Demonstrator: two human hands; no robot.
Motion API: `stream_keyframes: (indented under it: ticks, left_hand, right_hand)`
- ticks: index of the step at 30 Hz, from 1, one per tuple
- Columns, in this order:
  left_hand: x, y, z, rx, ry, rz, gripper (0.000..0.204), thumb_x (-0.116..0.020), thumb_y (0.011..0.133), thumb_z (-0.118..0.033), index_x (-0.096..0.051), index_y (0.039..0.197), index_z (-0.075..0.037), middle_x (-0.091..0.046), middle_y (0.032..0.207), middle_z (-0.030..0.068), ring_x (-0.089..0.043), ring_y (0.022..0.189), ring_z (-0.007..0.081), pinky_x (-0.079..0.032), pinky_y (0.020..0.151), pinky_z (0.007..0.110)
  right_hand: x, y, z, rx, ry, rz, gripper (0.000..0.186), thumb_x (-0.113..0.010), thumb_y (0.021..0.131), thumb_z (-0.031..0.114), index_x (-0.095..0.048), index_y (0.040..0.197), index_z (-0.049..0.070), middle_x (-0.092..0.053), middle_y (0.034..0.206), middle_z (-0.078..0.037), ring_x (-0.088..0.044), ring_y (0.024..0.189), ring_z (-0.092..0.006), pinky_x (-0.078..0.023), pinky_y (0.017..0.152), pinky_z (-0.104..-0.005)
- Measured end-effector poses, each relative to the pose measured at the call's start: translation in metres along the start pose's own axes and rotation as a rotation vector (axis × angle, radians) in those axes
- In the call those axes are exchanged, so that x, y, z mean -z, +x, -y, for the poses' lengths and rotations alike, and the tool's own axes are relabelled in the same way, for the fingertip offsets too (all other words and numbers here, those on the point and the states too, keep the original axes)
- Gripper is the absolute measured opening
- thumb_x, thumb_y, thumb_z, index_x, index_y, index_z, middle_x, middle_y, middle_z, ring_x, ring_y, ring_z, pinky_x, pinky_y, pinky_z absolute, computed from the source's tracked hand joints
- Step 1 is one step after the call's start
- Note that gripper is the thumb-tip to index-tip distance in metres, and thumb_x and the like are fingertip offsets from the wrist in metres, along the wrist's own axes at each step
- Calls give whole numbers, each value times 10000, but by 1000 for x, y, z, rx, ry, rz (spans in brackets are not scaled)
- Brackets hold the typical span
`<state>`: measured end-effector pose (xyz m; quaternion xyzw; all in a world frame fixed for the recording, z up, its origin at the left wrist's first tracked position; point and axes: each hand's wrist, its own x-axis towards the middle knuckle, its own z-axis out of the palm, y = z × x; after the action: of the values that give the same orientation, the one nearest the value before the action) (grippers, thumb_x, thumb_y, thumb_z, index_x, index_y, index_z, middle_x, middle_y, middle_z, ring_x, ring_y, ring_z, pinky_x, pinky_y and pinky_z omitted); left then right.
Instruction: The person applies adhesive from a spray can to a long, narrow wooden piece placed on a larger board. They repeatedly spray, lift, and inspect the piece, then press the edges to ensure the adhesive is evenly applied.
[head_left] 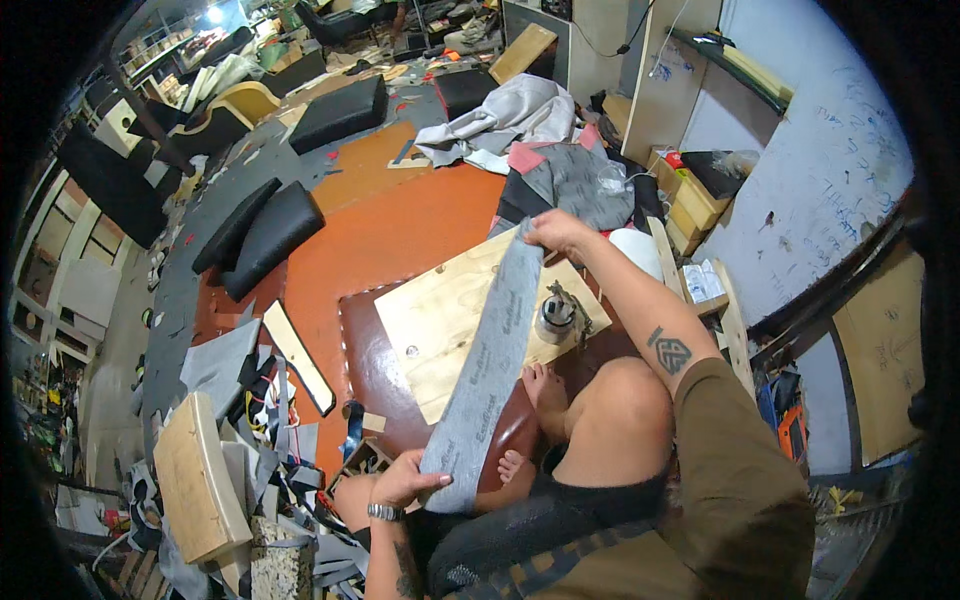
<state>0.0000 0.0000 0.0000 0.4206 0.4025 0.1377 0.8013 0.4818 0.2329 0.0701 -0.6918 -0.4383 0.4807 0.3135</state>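
A long grey fabric strip (485,365) stretches between the two hands, slanting over a plywood board (415,320) whose middle serves here as the centre of the dial. At seven o'clock the left hand (402,480), a metal-banded wristwatch (386,512) behind it, pinches the strip's near end — thumb flat on top, the other fingers partly hidden at the edge and underneath. At one o'clock the right hand (560,232) grips the far end between thumb and fingertips, its fingers bent close together. The board lies on a glossy brown covering (362,365), with a wide orange sheet (400,225) beyond. Near three o'clock, on the board, stands a metal container (553,322); the items in its top are too small to identify. A bare foot (545,392) rests toward five o'clock. A pale, dark-edged panel (298,357) lies at nine, paired black pads (275,238) toward ten, a thick black cushion (340,112) at eleven — and crumpled whitish cloth (530,108) near twelve.
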Motion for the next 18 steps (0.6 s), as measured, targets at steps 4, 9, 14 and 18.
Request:
stream_keyframes:
  ticks: [4,9,14,18]
  left_hand:
    - [12,17,19,144,-71,-131,375,-884,876,-161,-733,1150,47,-782,1052,71,-709,914,144,-565,849,313]
    - [36,75,11,49,-99,-437,355,-847,929,-166,-723,1185,46,-777,1090,84,-719,919,158,-572,837,315]
    - [77,169,-7,87,62,-563,400,-831,941,-199,-700,1226,49,-765,1072,100,-720,901,172,-587,752,328]
    - [92,248,22,113,-40,-557,390,-816,940,-138,-680,1254,49,-758,1051,127,-734,828,212,-634,652,382]
  right_hand:
    - [18,41,-59,-54,-270,-66,145,-763,841,185,-695,867,60,-690,781,-53,-673,644,-195,-557,535,-411]
    - [32,113,-102,-6,-133,-70,208,-780,885,224,-651,852,63,-637,751,-37,-620,627,-172,-523,516,-381]
    - [51,193,-134,21,-13,-162,247,-791,922,288,-724,997,63,-655,763,-45,-640,646,-166,-524,533,-374]
    - [63,183,-197,210,-423,-424,347,-762,915,285,-749,1164,43,-747,860,-158,-731,795,-312,-573,717,-445]
